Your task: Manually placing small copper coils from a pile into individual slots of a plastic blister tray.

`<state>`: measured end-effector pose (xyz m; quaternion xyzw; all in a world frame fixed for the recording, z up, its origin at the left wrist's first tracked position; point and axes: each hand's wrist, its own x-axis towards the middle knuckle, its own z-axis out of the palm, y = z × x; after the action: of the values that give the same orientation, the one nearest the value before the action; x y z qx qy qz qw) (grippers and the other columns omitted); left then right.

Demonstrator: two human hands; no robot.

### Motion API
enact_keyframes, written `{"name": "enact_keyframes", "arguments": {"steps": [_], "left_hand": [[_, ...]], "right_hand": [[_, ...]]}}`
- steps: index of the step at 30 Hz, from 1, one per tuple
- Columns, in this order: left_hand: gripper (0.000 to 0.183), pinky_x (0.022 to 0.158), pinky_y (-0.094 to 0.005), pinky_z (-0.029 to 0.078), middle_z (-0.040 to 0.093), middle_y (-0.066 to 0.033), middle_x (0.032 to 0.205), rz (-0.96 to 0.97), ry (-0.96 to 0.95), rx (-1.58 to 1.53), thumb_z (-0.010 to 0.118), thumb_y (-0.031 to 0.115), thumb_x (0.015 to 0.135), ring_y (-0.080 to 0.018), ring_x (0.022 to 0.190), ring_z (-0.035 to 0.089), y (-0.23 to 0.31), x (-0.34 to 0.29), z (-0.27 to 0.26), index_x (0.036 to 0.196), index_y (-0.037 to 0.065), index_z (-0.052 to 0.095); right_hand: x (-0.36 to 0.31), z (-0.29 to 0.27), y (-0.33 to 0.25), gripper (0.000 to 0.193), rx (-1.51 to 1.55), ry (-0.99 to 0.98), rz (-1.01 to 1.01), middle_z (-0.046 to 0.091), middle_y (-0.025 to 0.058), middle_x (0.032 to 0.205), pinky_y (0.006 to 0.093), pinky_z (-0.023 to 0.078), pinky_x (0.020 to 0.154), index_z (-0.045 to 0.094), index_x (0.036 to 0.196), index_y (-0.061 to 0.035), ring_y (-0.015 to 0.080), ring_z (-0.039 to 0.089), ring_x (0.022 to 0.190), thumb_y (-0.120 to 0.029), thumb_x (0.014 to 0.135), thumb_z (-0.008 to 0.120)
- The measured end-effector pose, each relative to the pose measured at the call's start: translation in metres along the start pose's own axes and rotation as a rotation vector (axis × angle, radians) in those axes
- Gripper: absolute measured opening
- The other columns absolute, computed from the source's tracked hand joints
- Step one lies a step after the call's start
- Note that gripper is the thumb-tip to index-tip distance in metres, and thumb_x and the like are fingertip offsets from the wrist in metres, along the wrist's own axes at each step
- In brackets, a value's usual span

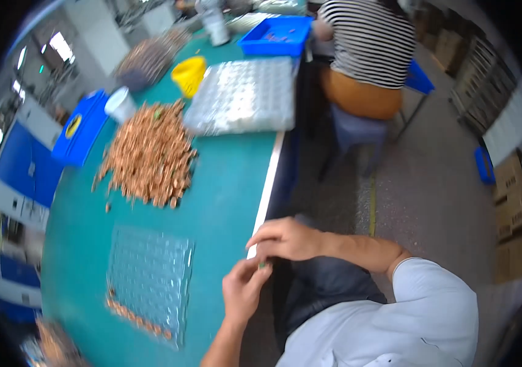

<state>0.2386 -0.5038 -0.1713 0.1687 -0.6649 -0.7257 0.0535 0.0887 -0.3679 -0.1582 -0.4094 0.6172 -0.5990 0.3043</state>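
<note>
My left hand (244, 289) is closed in a pinch by the table's edge, with a small piece with a green spot (263, 265) at its fingertips; its kind is too small to tell. Just above it, my right hand (288, 238) has its fingers bent together, close to or touching the left fingers; what they hold, if anything, is hidden. To the left of my hands lies a clear plastic compartment tray (151, 269), with a row of small copper-coloured parts (136, 319) along its near side. Beyond the tray is a large heap of copper-coloured parts (151, 156).
Behind the heap stand a white cup (120, 105), a yellow container (189, 76) and a stack of clear trays (242, 98). Blue bins (82, 128) sit on the green table (224, 183), one at the far end. A co-worker in a striped top (371, 43) sits on a stool (359, 129). Cartons (514, 211) line the right.
</note>
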Motion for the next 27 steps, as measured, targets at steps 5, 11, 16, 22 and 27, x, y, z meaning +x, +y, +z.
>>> {"name": "enact_keyframes", "arguments": {"steps": [5, 11, 16, 22, 27], "left_hand": [[0.022, 0.077, -0.0221, 0.049, 0.066, -0.0035, 0.095, 0.022, -0.167, -0.141, 0.069, 0.002, 0.089, -0.0092, 0.085, 0.06, -0.001, 0.012, -0.007, 0.109, -0.006, 0.064], [0.013, 0.075, -0.0206, 0.047, 0.064, -0.0019, 0.097, -0.034, -0.175, -0.12, 0.069, -0.001, 0.087, -0.0078, 0.084, 0.058, -0.007, 0.012, 0.01, 0.097, -0.001, 0.061], [0.013, 0.076, -0.0214, 0.045, 0.063, -0.002, 0.095, 0.053, -0.101, -0.131, 0.068, -0.002, 0.087, -0.0079, 0.085, 0.057, -0.01, -0.013, 0.015, 0.098, 0.0, 0.062], [0.014, 0.074, -0.0244, 0.048, 0.065, -0.0035, 0.091, 0.05, -0.039, -0.007, 0.069, 0.006, 0.089, -0.0087, 0.082, 0.059, -0.009, -0.003, 0.029, 0.1, -0.001, 0.065], [0.021, 0.072, -0.0228, 0.048, 0.065, -0.0032, 0.092, 0.128, -0.02, 0.09, 0.071, 0.012, 0.09, -0.0085, 0.081, 0.06, -0.013, -0.001, 0.027, 0.106, 0.0, 0.066]], "right_hand": [[0.011, -0.018, -0.009, 0.023, -0.165, -0.172, -0.076, 0.066, 0.0087, 0.092, 0.028, 0.05, 0.071, 0.067, 0.107, -0.0005, 0.0137, 0.064, 0.083, -0.018, 0.091, 0.068], [-0.009, -0.016, 0.011, 0.013, -0.084, -0.049, -0.215, 0.067, 0.0084, 0.078, 0.0292, 0.049, 0.062, 0.064, 0.089, 0.0001, 0.0154, 0.064, 0.071, -0.011, 0.088, 0.069], [-0.026, 0.007, 0.006, 0.009, -0.014, 0.029, -0.274, 0.064, 0.0098, 0.078, 0.0317, 0.048, 0.061, 0.061, 0.084, -0.0013, 0.0182, 0.062, 0.07, -0.006, 0.084, 0.069], [-0.026, -0.011, -0.006, 0.007, -0.181, 0.194, -0.264, 0.063, 0.0077, 0.076, 0.0302, 0.049, 0.063, 0.063, 0.082, -0.0013, 0.0152, 0.062, 0.072, -0.001, 0.081, 0.07], [0.006, -0.04, -0.023, 0.004, 0.115, 0.387, -0.321, 0.06, 0.0012, 0.075, 0.0193, 0.043, 0.052, 0.062, 0.092, -0.0017, 0.0043, 0.052, 0.06, -0.006, 0.093, 0.062]]}}
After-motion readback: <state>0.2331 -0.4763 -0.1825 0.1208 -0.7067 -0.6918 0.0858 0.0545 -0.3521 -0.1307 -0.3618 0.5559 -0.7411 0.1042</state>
